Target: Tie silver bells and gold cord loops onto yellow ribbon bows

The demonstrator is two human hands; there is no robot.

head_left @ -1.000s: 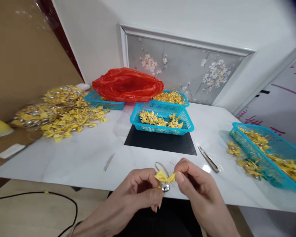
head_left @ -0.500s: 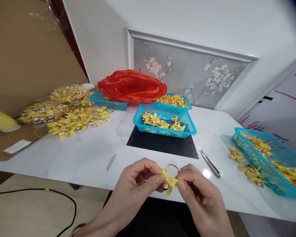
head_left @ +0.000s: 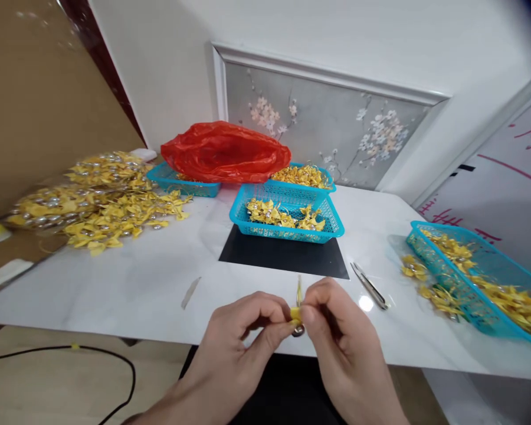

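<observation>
Between my two hands, over the table's front edge, is a yellow ribbon bow (head_left: 295,314) with a silvery bead under it and a thin gold ring standing up from it. My left hand (head_left: 252,336) pinches the bow's left side between thumb and forefinger. From the right, my right hand (head_left: 340,336) pinches it too, its fingertips covering much of the ribbon. The ring shows nearly edge-on. Beyond the hands, a blue basket (head_left: 287,234) with several similar yellow bows stands on a black sheet (head_left: 283,257).
Thread snips (head_left: 370,286) lie right of my hands. A second blue basket (head_left: 478,283) of bows stands at the right, loose bows (head_left: 440,300) beside it. A red plastic bag (head_left: 225,153) rests on baskets behind. Bagged and loose yellow bows (head_left: 110,203) are heaped at the left.
The bow has turned, so its ring shows edge-on instead of as an open loop. My hands have come closer together around it. The whole view has shifted slightly.
</observation>
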